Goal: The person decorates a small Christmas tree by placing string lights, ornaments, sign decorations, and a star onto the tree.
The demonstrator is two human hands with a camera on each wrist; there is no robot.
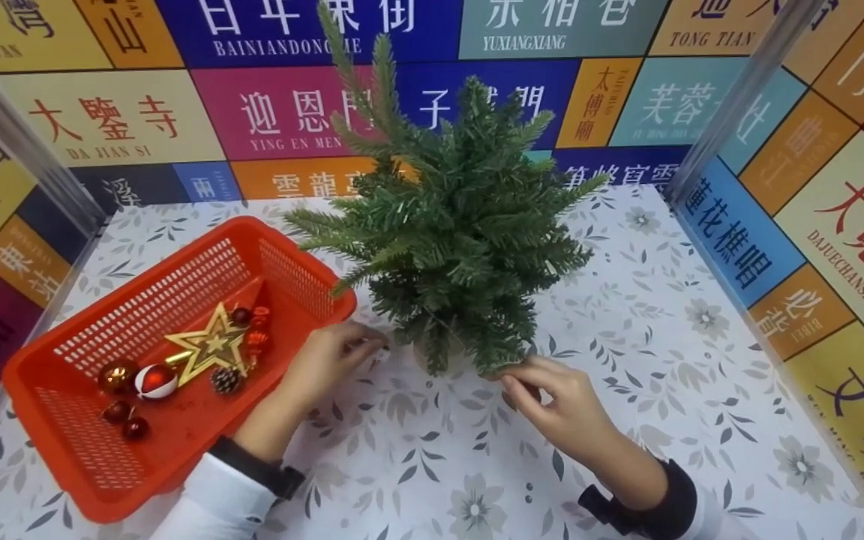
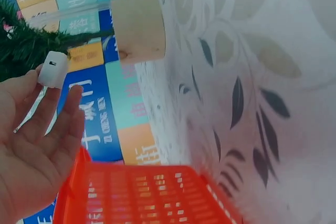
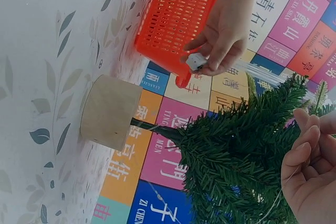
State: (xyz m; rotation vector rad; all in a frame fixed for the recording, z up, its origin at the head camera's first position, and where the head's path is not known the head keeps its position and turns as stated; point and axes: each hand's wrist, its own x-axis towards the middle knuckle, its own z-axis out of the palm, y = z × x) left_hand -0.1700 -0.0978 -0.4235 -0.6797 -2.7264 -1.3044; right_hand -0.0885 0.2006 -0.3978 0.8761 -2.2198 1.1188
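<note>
A small artificial Christmas tree (image 1: 469, 225) stands upright on a round wooden base (image 3: 110, 111). Beside its lower left branches is my left hand (image 1: 331, 360). Between its thumb and fingers, the hand holds a small white plastic box (image 2: 53, 69) with thin shiny strips hanging from it. My right hand (image 1: 563, 397) is at the lower right branches, with thumb and index finger pinched together. A thin clear wire (image 3: 277, 198) runs from those pinched fingertips. Another thin strand crosses near the trunk; where it leads is hard to tell.
At the left sits a red plastic basket (image 1: 192, 442). Inside lie a gold star (image 1: 211, 345), a red-and-white ball (image 1: 156, 381), a pine cone (image 1: 227, 379) and several dark red balls. Panels with printed lettering enclose the flower-patterned table (image 1: 477, 487).
</note>
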